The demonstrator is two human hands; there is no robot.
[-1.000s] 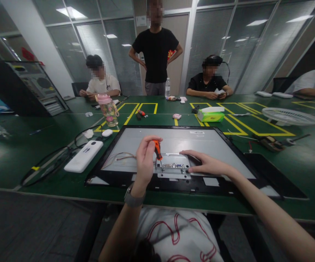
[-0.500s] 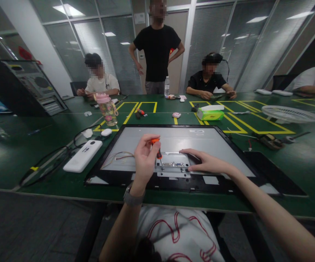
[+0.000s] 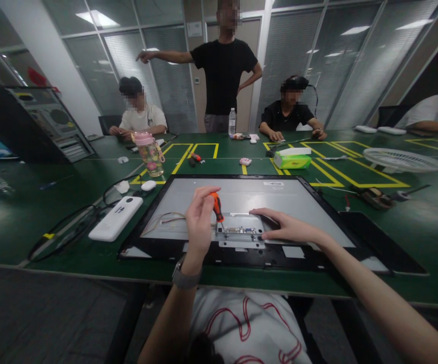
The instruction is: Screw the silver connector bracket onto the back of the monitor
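Note:
A monitor panel lies face down in its black frame before me. On its lower middle sits a metal bracket with a row of connector ports. My left hand is closed around the orange and black handle of a screwdriver. The screwdriver leans, its tip down by the left end of the ports. My right hand rests with fingers spread over the bracket's right side, thumb near the ports' right end. Thin wires lie on the panel left of the bracket.
Left of the panel are a white power bank, black cables and a pink-lidded bottle. A green tissue pack stands beyond it. At right lie a dark flat panel and a white racket-like frame. Several people are across the table.
My left hand's fingers have shifted on the screwdriver, whose handle now leans more to the left. My right hand stays put. The standing person has raised an arm sideways.

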